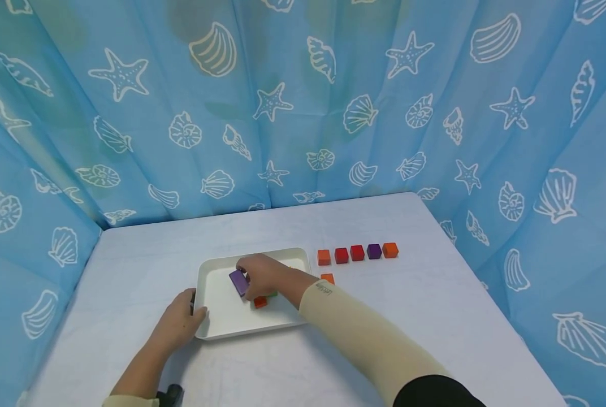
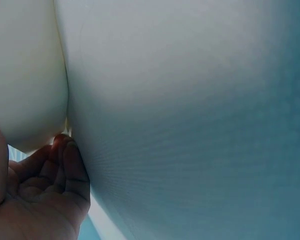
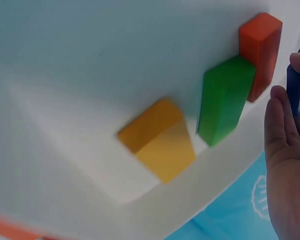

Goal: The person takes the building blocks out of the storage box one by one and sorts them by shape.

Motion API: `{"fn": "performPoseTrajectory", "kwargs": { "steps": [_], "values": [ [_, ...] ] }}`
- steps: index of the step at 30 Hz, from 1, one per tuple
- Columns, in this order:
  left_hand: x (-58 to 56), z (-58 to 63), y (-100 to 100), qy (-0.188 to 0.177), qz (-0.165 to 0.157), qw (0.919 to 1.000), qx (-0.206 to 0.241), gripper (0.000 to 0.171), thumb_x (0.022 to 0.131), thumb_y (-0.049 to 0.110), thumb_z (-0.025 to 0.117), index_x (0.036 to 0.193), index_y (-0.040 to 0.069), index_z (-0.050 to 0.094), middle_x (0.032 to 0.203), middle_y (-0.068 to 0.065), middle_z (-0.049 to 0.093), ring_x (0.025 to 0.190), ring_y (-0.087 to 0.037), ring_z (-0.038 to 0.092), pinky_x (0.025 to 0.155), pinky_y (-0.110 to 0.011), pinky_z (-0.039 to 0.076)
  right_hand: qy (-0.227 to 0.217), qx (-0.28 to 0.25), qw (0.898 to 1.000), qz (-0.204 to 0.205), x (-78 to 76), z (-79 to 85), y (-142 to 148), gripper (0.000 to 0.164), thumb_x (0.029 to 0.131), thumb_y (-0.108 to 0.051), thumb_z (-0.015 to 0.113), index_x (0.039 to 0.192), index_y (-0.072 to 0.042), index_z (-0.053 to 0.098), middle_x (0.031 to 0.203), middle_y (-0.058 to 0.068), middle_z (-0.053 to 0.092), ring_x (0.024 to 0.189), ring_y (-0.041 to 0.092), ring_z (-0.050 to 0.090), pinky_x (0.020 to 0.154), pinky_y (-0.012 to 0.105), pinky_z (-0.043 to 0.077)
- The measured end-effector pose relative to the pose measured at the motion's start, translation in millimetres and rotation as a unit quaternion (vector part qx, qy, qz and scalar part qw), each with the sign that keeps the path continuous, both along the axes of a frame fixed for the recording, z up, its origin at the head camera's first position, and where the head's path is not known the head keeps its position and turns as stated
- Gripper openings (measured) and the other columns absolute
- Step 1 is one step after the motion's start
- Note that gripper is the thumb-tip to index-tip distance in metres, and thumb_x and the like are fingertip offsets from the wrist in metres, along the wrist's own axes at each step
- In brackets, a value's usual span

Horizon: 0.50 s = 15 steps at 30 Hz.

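My right hand (image 1: 268, 275) is over the white tray (image 1: 226, 325) and pinches a purple block (image 1: 239, 282) between thumb and fingers. In the right wrist view the block (image 3: 297, 87) shows at the right edge, partly cut off. Inside the tray, an orange-red block (image 3: 260, 47) stands beside a green block (image 3: 225, 100), and a yellow block (image 3: 165, 145) sits a little apart. The right hand and forearm hide much of these from the head view. My left hand (image 1: 180, 321) grips the tray's left edge, thumb at the rim; its fingers (image 2: 72, 165) curl up at the tray's side.
Right of the tray, a row of cubes runs along the white table: orange (image 1: 324, 257), red (image 1: 341, 255), red (image 1: 356, 252), purple (image 1: 374, 251), orange (image 1: 390, 250). Another orange cube (image 1: 327, 278) shows just above the right forearm. A blue shell-patterned curtain (image 1: 293, 135) surrounds the table.
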<state>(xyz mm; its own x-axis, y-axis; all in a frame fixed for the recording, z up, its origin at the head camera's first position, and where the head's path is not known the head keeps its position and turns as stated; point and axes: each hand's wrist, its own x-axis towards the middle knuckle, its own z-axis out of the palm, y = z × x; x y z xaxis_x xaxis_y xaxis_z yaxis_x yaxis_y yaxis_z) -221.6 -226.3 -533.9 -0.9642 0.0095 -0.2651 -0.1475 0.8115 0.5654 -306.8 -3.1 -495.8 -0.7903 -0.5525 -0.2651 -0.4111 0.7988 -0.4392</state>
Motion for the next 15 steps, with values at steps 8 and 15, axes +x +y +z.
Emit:
{"fn": "performPoseTrajectory", "kwargs": {
  "steps": [8,15],
  "values": [
    [-2.7,1.9,2,0.000,0.003,0.9999,-0.014,0.064,0.108,0.018,0.059,0.155,-0.017,0.032,0.151,-0.040,0.044,0.140,-0.056,0.045,0.114,-0.067,0.040,-0.018,-0.002,0.998,-0.064,0.8,16.6,36,0.067,0.084,-0.026,0.093,0.143,-0.013,0.063,0.121,-0.002,0.066,0.104,0.012,0.062,0.090,0.026,0.059],
    [-1.6,2.9,4,-0.003,0.004,0.9998,-0.017,0.064,0.108,0.017,0.059,0.155,-0.017,0.032,0.152,-0.040,0.042,0.142,-0.057,0.043,0.115,-0.068,0.039,-0.016,-0.036,0.994,-0.104,9.1,28.8,85,0.069,0.081,-0.018,0.095,0.141,-0.010,0.063,0.121,0.000,0.066,0.110,0.017,0.063,0.092,0.030,0.061]
  ]
}}
